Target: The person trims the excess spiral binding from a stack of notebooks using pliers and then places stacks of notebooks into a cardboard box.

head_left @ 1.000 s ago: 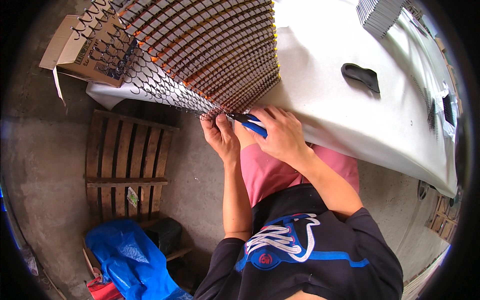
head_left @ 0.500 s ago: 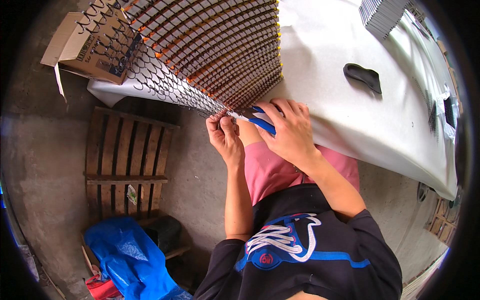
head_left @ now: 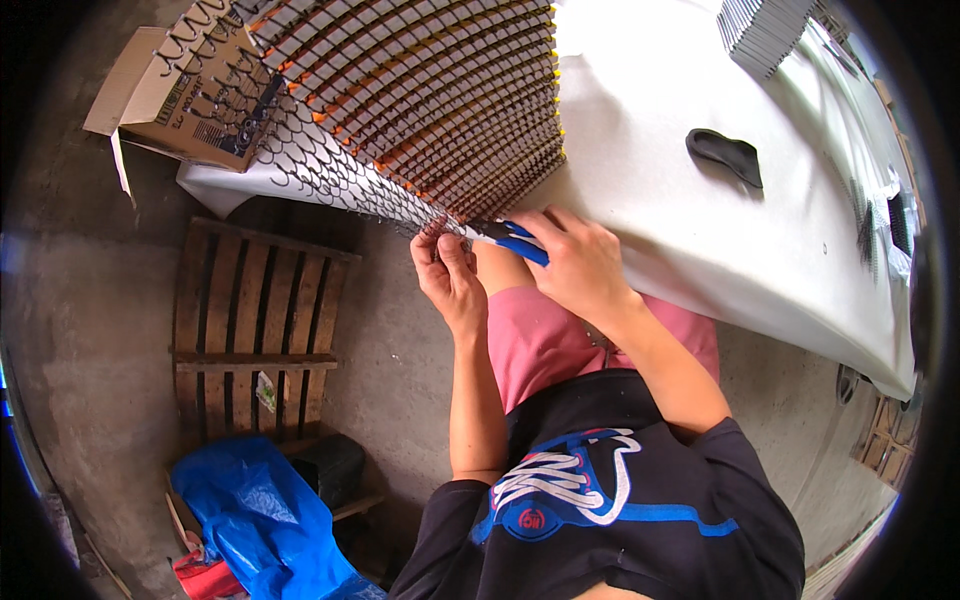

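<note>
A dark mesh sheet (head_left: pixel 430 110), with orange along one side and yellow tips on its right edge, spreads over the white-covered table. Its loose looped border (head_left: pixel 320 165) hangs over the near edge. My left hand (head_left: pixel 447 275) is closed, pinching the mesh's near corner between thumb and fingers. Gripped in my right hand (head_left: pixel 575 255) are blue-handled pliers (head_left: pixel 524 248), their jaws pointing left at that corner beside my left fingertips. The jaw tips are too small to make out, so I cannot tell whether they touch the mesh.
The white table cover (head_left: pixel 640 140) carries a dark curved pad (head_left: pixel 727 157) and a stack of grey strips (head_left: pixel 765 35). An open cardboard box (head_left: pixel 205 100) stands at far left. Below it are a wooden pallet (head_left: pixel 255 310) and a blue plastic sheet (head_left: pixel 265 520).
The pliers' handles have come closer together as my right fingers closed around them. My left hand stays at the mesh corner, nearly unmoved.
</note>
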{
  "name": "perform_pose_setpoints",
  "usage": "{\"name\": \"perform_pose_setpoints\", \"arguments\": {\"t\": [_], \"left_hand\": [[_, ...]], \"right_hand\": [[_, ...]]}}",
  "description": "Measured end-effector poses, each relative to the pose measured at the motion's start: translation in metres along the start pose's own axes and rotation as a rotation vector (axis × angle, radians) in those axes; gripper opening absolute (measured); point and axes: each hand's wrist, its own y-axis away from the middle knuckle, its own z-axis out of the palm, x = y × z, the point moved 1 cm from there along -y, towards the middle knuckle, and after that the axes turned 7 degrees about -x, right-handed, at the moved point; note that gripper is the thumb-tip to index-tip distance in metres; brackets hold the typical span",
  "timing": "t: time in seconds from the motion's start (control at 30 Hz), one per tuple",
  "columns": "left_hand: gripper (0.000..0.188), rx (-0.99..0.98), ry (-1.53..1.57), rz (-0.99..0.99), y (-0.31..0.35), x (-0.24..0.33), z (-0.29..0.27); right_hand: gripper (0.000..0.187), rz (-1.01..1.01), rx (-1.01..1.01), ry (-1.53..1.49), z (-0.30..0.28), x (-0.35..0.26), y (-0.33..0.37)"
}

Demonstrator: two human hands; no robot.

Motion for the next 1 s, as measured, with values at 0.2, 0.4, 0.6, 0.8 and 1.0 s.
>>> {"name": "perform_pose_setpoints", "arguments": {"t": [0.2,0.4,0.6,0.8,1.0], "left_hand": [[0.02,-0.043,-0.027,0.017,0.001,0.005,-0.001],[0.019,-0.039,-0.039,0.012,0.002,0.007,-0.001],[0.019,-0.032,-0.063,0.037,0.002,0.006,-0.001],[0.019,-0.038,0.002,-0.016,0.003,0.01,0.006],[0.023,0.021,0.721,-0.368,0.007,0.01,-0.004]], "right_hand": [[0.042,-0.12,0.218,0.15,-0.012,-0.008,-0.001],[0.049,-0.091,0.133,0.201,-0.012,-0.013,0.0],[0.031,-0.104,0.137,-0.071,-0.006,-0.011,-0.004],[0.024,-0.102,0.15,-0.198,0.011,0.001,-0.009],[0.038,-0.094,0.119,0.011,-0.015,-0.007,0.002]]}}
